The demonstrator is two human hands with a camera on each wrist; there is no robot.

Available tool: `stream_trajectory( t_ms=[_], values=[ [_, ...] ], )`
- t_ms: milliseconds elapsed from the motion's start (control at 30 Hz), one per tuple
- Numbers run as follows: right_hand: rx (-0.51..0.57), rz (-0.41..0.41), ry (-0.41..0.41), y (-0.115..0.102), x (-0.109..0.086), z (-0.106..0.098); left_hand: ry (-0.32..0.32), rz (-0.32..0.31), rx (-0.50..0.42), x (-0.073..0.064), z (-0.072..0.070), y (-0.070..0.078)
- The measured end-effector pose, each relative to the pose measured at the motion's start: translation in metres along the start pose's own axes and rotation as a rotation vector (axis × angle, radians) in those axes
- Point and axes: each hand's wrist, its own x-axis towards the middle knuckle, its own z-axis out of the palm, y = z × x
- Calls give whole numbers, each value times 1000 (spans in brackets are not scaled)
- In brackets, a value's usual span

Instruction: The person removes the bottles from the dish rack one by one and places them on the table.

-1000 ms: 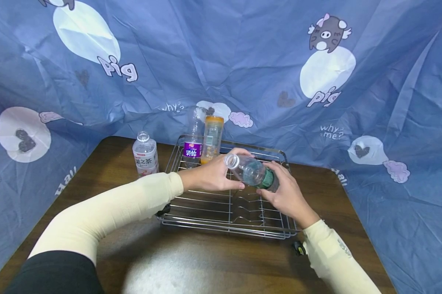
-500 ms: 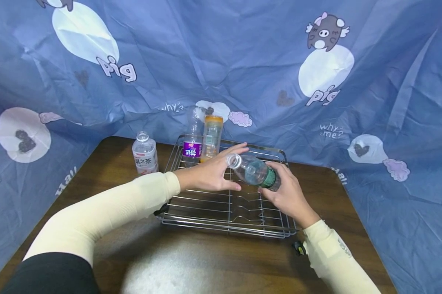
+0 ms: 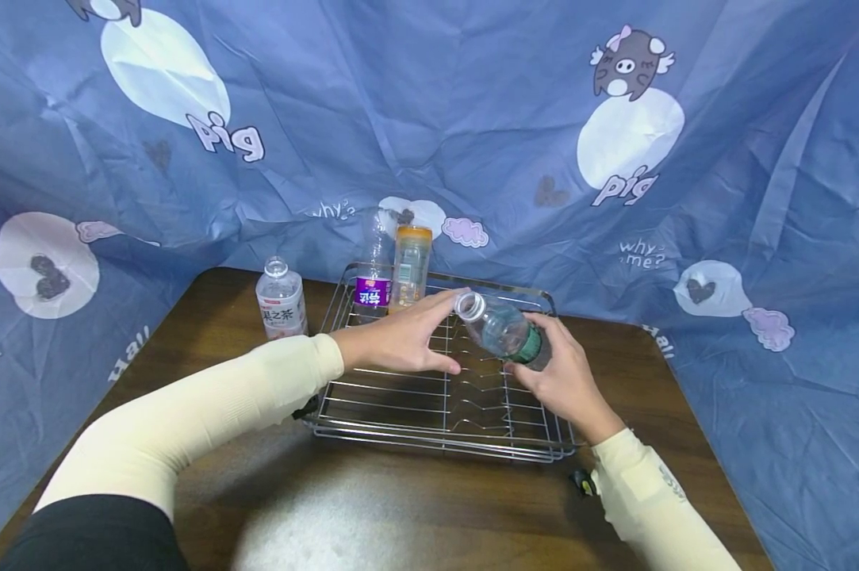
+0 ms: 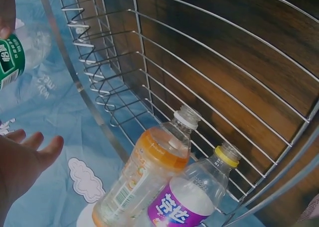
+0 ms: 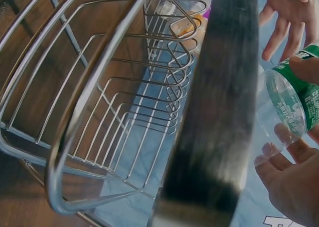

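Observation:
My right hand [image 3: 565,381] grips a clear plastic bottle [image 3: 504,329] with a green label by its lower part, above a wire dish rack [image 3: 443,444]. The bottle is uncapped and tilted, its mouth pointing up and to the left. My left hand [image 3: 408,337] is held just left of the bottle mouth, thumb and fingers spread. In the left wrist view its fingers [image 4: 50,149] are straight and hold nothing. An orange-topped bottle [image 4: 144,172] and a purple-labelled bottle [image 4: 184,197] stand neck down in the rack's back left corner.
A third bottle [image 3: 281,305], with a white label and no cap, stands upright on the wooden table [image 3: 400,515] left of the rack. A blue printed cloth [image 3: 472,143] hangs behind and around the table. A small black object [image 3: 583,481] lies near my right wrist.
My left hand has drawn slightly left, away from the bottle neck. The right hand has shifted the green-labelled bottle a little to the right. The other bottles stay in place.

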Motion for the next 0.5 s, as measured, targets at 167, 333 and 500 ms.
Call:
stream_trajectory(
  t_ms=[167, 333, 500],
  values=[
    [3, 27, 11, 0, -1, -1, -52, -12, 13, -1, -1, -1],
    [3, 69, 22, 0, -2, -2, -79, -15, 4, -2, -1, -5],
    [12, 107, 30, 2, -3, -3, -93, -21, 5, -4, -1, -6]
  ],
)
